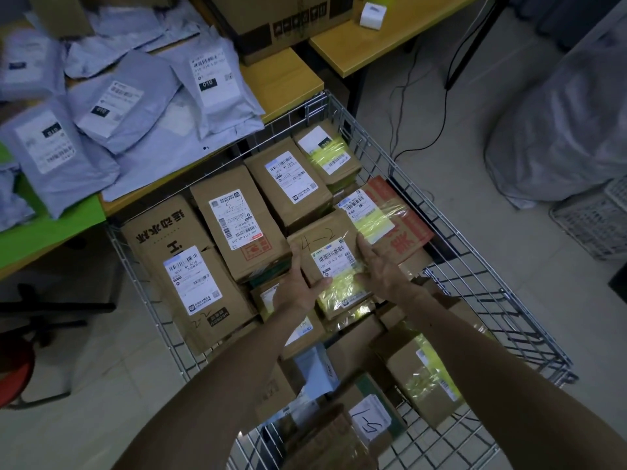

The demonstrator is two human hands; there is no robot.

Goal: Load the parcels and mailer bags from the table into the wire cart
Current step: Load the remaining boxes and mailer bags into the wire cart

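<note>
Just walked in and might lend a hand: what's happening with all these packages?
A person holds a cardboard parcel marked 4-2 on top of the brown boxes in the wire cart. The left hand grips its near edge and the right hand lies flat along its right side. A heap of grey mailer bags lies on the table beside the cart, not yet loaded.

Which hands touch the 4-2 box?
Touching, both: head view shows the left hand gripping the 4-2 box at its left edge, the right hand flat on its right edge.

Head-worn view — looking steeply down, close over wire cart (458,239)
</note>
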